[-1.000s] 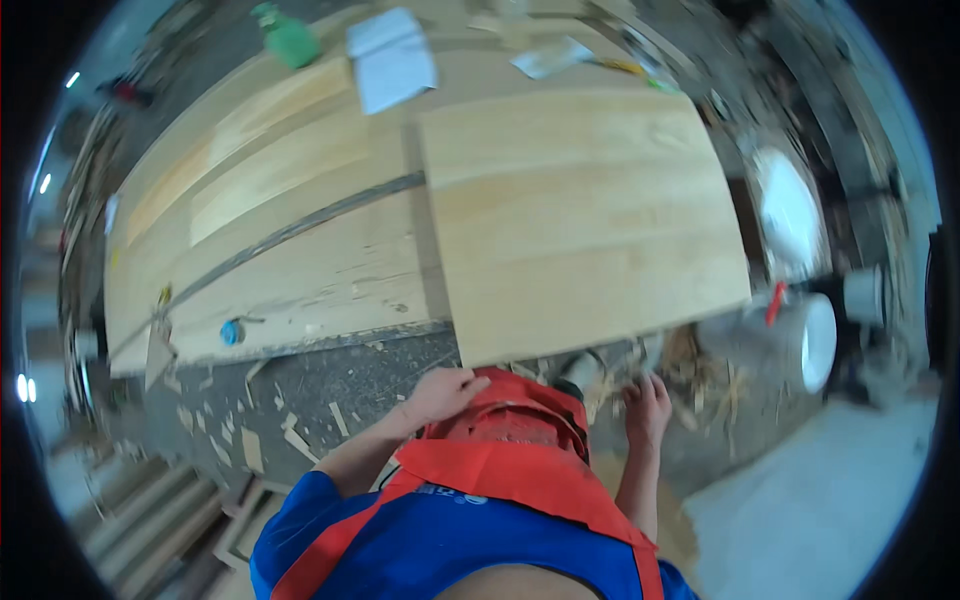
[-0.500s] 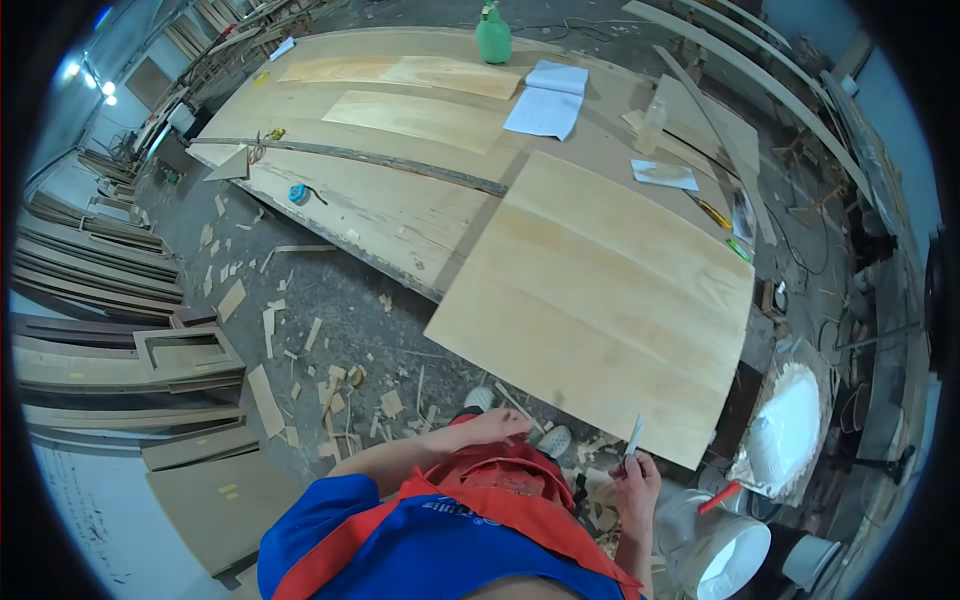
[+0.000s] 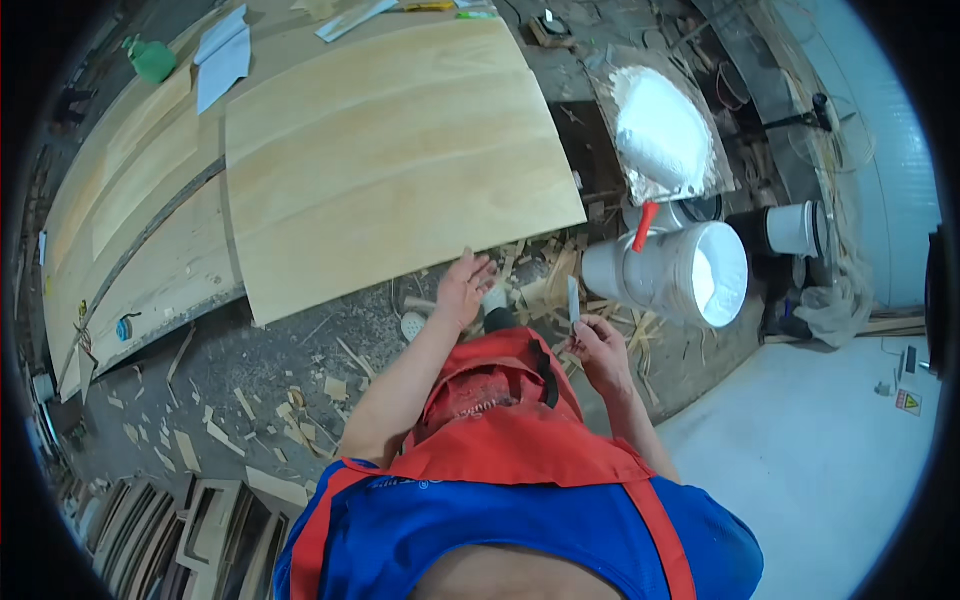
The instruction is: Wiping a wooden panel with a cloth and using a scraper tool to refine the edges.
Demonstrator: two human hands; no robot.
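My right hand (image 3: 600, 352) is closed on a narrow, flat, pale grey blade (image 3: 573, 300), which points up and away from me. Whether the blade has a handle is hidden by my fingers. My left hand (image 3: 463, 292) hangs with fingers apart and holds nothing. It is just short of the near edge of a large plywood sheet (image 3: 400, 170). That light wooden sheet lies on the worktable and overhangs its near side. A white bucket (image 3: 655, 268) stands on the floor to the right of my right hand, with a red handle (image 3: 646, 226) at its rim.
White paste covers a board (image 3: 664, 135) beyond the bucket. At the upper left are papers (image 3: 222, 57), a green spray bottle (image 3: 151, 60) and a blue tape measure (image 3: 124, 327). Wood scraps litter the floor. Wooden frames (image 3: 212, 525) stand at lower left.
My view has turned right, toward the bucket and the white paste. My left hand has moved closer to the plywood's near edge with its fingers spread. The blade stays in my right hand.
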